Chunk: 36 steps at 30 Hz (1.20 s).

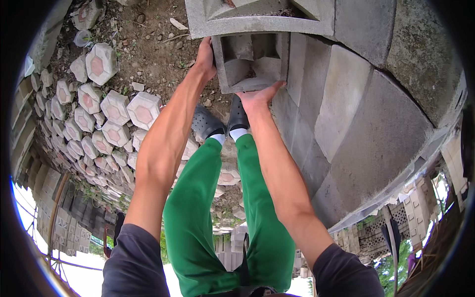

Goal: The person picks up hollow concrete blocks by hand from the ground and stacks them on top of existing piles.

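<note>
My left hand (206,59) lies along the left side of the block (249,70), fingers pointing away from me and partly hidden at its edge, so how far they curl I can't tell. With my right hand (257,98) I grip the block's near edge, thumb stretched toward its near right corner, the other fingers mostly out of sight beneath. Both my forearms reach forward to the block, the left slanting inward to its left side, the right slanting leftward to its near edge.

Rough matt concrete block (252,69), smoother slabs (381,133), matt cloth trousers (194,208), clogs (206,122) perhaps plastic
</note>
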Motion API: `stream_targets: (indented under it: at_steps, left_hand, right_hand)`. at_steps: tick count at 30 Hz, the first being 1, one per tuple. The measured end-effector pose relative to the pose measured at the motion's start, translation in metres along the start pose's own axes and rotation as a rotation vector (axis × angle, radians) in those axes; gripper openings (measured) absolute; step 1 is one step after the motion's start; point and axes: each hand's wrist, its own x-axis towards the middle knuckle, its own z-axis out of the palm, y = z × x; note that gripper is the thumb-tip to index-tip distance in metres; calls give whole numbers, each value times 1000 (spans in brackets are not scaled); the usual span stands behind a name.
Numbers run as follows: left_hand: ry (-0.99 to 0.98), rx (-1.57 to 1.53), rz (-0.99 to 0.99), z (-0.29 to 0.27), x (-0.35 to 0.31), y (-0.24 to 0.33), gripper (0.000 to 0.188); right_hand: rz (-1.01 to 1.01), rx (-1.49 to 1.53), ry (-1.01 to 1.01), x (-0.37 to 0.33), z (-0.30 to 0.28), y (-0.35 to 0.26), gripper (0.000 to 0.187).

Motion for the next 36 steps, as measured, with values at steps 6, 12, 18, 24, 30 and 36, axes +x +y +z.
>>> stream_targets:
  at_steps: [6, 12, 18, 24, 30, 36]
  left_hand:
    - [-69, 90, -13, -20, -4, 7, 56]
    - [149, 574, -75, -15, -73, -36, 51]
    - [78, 1376, 70, -39, -245, -75, 45]
    - [-25, 1265, -28, -37, -407, -50, 33]
    - [-68, 1432, 57, 10, -486, -10, 31]
    - [-48, 1455, 333, 138, -567, 45, 39]
  right_hand:
    - [56, -201, 41, -10, -3, -8, 95]
    - [43, -487, 114, -50, -18, -16, 88]
    - [191, -996, 46, -192, -16, -8, 63]
    - [169, -1121, 27, -342, -31, -41, 47]
    - [108, -1030, -6, -444, -55, -65, 36]
    - [-33, -1010, -61, -512, -24, -87, 35]
